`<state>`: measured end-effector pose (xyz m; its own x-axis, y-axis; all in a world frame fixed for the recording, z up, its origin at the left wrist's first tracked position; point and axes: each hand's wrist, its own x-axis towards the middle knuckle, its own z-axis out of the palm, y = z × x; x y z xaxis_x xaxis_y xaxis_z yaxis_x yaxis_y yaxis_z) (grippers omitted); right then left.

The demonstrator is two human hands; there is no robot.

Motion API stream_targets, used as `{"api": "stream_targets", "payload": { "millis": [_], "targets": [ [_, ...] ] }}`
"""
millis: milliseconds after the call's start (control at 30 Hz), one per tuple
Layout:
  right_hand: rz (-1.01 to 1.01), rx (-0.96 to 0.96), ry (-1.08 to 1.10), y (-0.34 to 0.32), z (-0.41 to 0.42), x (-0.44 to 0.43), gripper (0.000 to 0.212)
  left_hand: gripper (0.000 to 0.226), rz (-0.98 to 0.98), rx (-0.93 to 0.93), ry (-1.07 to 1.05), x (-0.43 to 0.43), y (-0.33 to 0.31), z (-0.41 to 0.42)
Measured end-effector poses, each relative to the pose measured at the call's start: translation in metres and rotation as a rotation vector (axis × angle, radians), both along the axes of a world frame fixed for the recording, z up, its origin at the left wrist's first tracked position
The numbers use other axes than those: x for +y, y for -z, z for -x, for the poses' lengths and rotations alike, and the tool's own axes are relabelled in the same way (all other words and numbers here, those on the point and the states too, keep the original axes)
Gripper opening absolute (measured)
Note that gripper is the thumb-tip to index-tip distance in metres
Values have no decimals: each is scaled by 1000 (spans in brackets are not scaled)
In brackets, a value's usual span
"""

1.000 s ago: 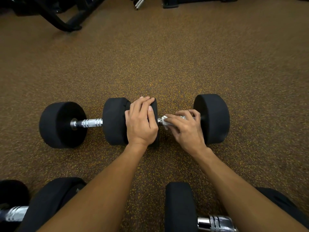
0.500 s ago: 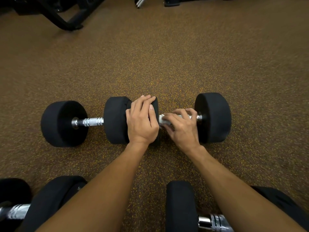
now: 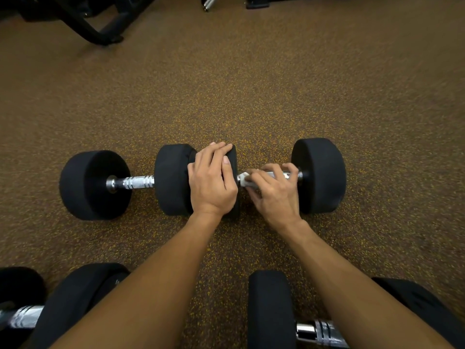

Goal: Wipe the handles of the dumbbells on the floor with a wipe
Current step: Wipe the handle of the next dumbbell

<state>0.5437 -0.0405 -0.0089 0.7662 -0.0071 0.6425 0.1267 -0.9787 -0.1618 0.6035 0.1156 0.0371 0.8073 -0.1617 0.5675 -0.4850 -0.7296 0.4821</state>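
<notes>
Two black dumbbells lie end to end on the speckled floor. The left dumbbell (image 3: 93,185) shows its bare chrome handle (image 3: 134,183). My left hand (image 3: 212,181) rests over the inner head of the right dumbbell (image 3: 319,175), fingers curved over its top. My right hand (image 3: 273,192) grips a white wipe (image 3: 245,179) wrapped round that dumbbell's chrome handle (image 3: 289,175), near its left end. Most of that handle is hidden under my fingers.
Two more dumbbells lie close to me: one at bottom left (image 3: 25,318) and one at bottom right (image 3: 271,311) with a chrome handle (image 3: 319,331). Black machine frames (image 3: 95,28) stand at the far top left. Open floor (image 3: 251,84) stretches beyond the dumbbells.
My right hand with the wipe has slid slightly leftward along the handle, uncovering the handle's right end. My left hand has stayed on the dumbbell head.
</notes>
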Motion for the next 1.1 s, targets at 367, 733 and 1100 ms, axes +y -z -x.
{"api": "stream_targets", "payload": {
  "millis": [367, 733, 1100],
  "targets": [
    [-142, 48, -51, 0, -3, -8, 20, 36, 9, -4, -4, 0, 3, -1],
    [-197, 179, -24, -13, -7, -2, 20, 37, 6, -2, -1, 1, 3, -1],
    [-201, 377, -32, -24, -22, -5, 30, 38, 7, -3, 2, 0, 2, 1]
  ]
}}
